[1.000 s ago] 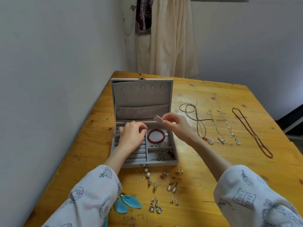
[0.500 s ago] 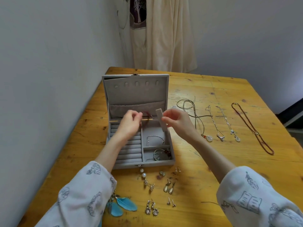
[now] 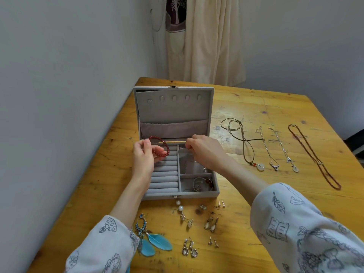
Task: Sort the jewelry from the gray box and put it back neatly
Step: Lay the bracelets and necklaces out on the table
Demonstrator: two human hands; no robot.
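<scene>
The gray jewelry box (image 3: 215, 191) stands open on the wooden table (image 3: 110, 174), its lid upright. My left hand (image 3: 143, 157) holds a red bead bracelet (image 3: 160, 146) above the ring rolls at the box's back left. My right hand (image 3: 204, 151) pinches a small gray divider (image 3: 184, 151) over the back right compartment, where a thin silver bracelet (image 3: 194, 166) lies. A bangle with dark beads (image 3: 202, 184) lies in the front right compartment.
Several necklaces (image 3: 244, 142) lie in a row right of the box, a long red bead one (image 3: 315, 158) farthest right. Earrings (image 3: 210, 225) are spread along the front, blue feather ones (image 3: 151, 243) at the left. A wall runs along the table's left side.
My left hand has lifted the red bead bracelet out of the back right compartment and carried it left over the ring rolls. My right hand lowered the gray divider toward that compartment.
</scene>
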